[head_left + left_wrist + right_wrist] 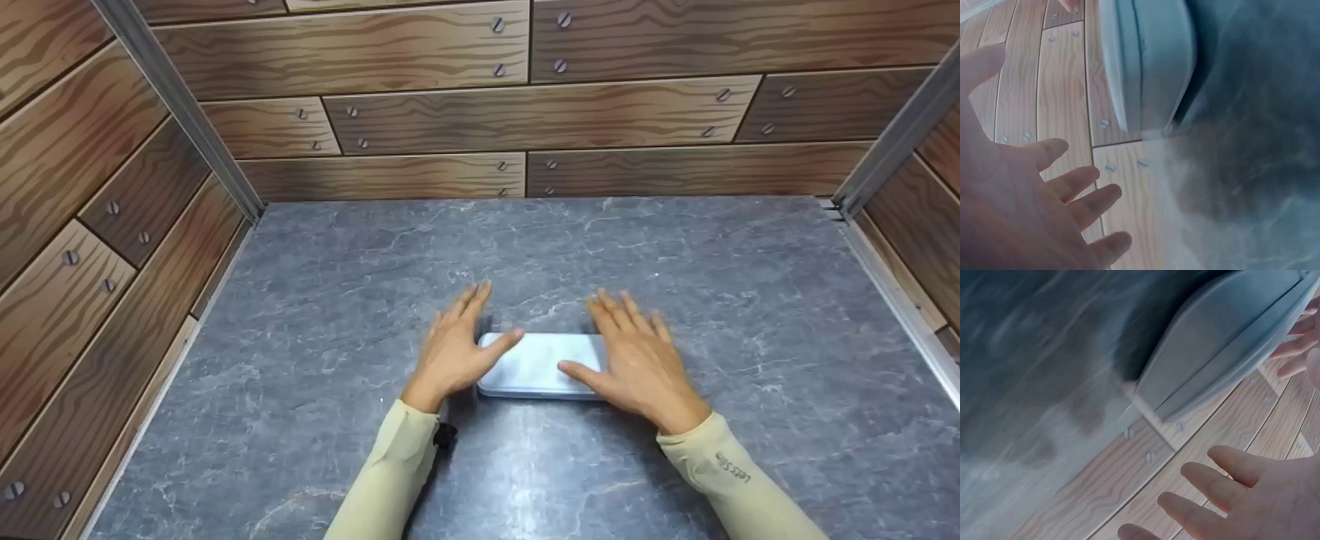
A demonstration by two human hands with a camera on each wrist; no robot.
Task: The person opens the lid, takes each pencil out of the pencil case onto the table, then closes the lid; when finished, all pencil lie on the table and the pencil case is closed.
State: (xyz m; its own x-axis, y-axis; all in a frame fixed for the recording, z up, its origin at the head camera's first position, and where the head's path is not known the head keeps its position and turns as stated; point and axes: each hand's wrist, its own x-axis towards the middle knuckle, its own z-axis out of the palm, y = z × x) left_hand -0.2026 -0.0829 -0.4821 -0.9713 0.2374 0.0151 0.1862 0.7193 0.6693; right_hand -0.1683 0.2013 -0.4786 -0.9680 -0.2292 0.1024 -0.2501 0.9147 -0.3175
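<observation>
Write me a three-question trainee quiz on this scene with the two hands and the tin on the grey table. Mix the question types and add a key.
1. True or false: the left hand grips the metal tin with curled fingers.
2. Multiple choice: where does the tin lie? A) against the back wall B) between the two hands on the table C) on top of the right hand
3. Fill in: the walls around the table bear a ____ plank pattern.

Key
1. False: the fingers are spread and straight, only the thumb lies over the tin's edge.
2. B
3. wood
</observation>
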